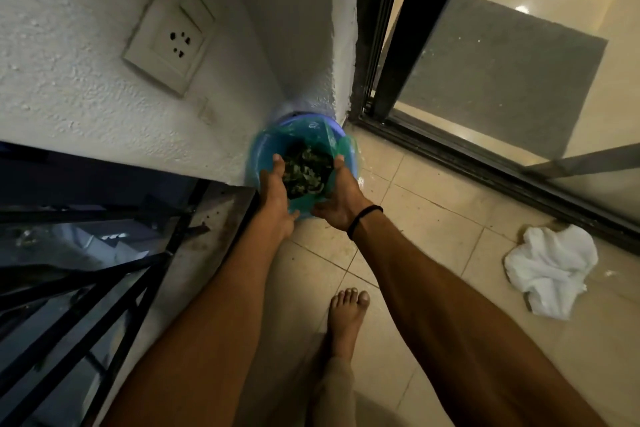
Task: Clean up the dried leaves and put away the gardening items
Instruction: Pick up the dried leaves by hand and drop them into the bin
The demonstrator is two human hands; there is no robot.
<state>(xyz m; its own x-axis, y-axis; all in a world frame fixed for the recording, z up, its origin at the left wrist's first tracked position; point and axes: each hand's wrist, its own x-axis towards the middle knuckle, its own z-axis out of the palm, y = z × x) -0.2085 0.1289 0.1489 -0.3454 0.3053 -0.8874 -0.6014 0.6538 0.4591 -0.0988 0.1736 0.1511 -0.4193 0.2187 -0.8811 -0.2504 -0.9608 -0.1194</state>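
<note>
Far left I see a black railing, then a white wall socket higher up. My left hand reaches down with its fingers straight, flat against one side of a dark heap of dried leaves. The leaves sit right over a blue bin lined with a green bag, in the corner by the wall. My right hand, a black band on its wrist, presses the other side, fingers straight too. A bare foot stands on the tiled floor. Far right lies a crumpled white cloth.
</note>
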